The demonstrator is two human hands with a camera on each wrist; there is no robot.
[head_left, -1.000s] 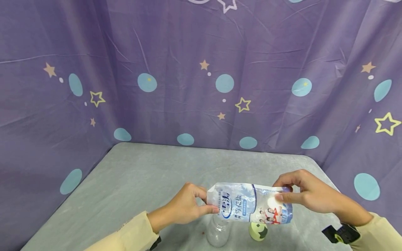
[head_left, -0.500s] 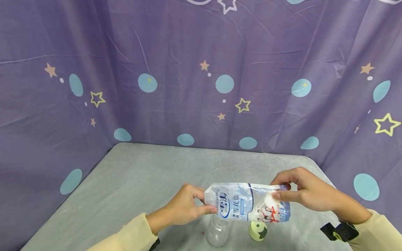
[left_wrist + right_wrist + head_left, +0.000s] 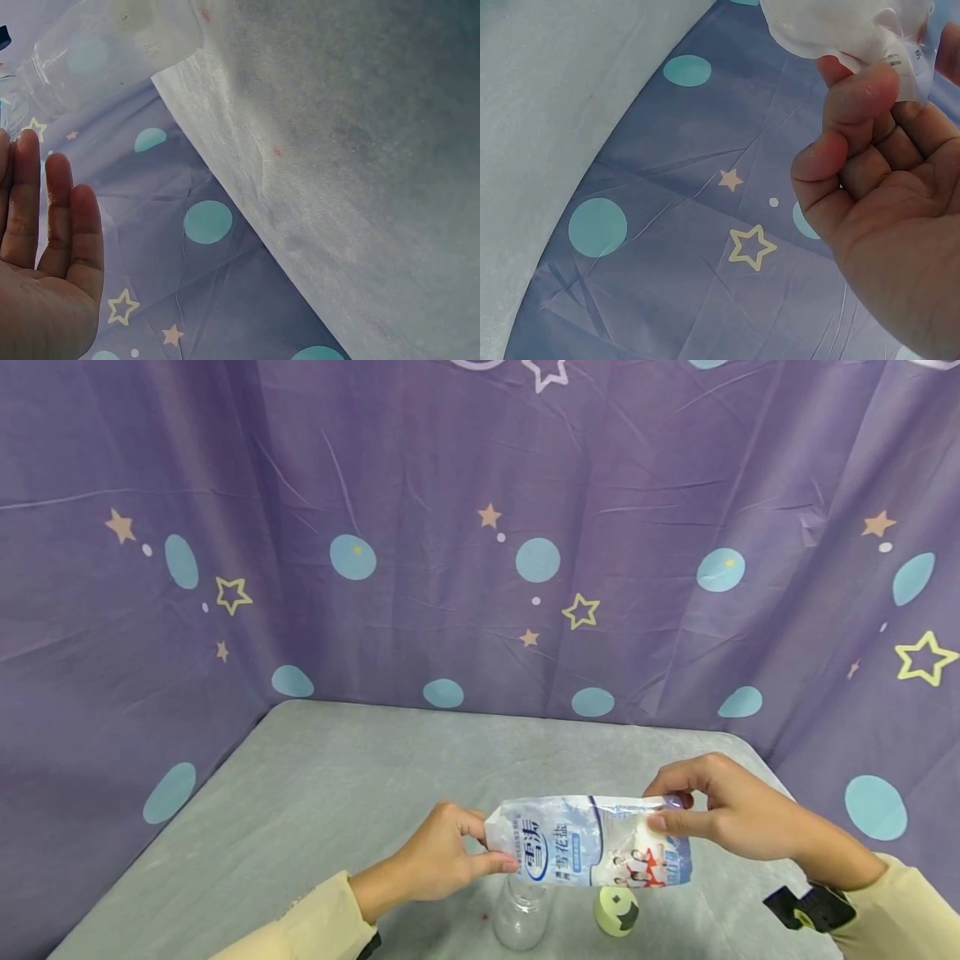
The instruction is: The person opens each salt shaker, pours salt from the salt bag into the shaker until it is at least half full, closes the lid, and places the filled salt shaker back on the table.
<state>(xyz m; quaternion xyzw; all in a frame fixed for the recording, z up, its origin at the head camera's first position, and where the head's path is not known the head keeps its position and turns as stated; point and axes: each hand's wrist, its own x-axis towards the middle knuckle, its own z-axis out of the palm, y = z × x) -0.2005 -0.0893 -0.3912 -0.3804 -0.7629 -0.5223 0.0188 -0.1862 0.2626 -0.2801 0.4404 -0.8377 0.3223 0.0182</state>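
Note:
A blue-and-white bag of salt (image 3: 570, 843) lies sideways in the air, stretched between both hands. My left hand (image 3: 442, 852) pinches its left end between thumb and fingers. At the bag's upper right corner, my right hand (image 3: 720, 814) grips the other end, with the thumb on the printed face. Directly below the bag's left end stands a clear glass jar (image 3: 520, 920), its mouth hidden behind the bag. The left wrist view shows the jar's clear wall (image 3: 120, 52) beyond my fingers. In the right wrist view, curled fingers hold the bag's white back (image 3: 840, 26).
A round yellow-green lid (image 3: 617, 912) lies on the grey table (image 3: 360, 760), right of the jar and partly behind the bag. A purple curtain (image 3: 450, 527) with stars and blue dots hangs behind and beside the table.
The right hand and the bag's right end have risen slightly and shifted a little left. The left hand has barely moved and still pinches the bag over the jar.

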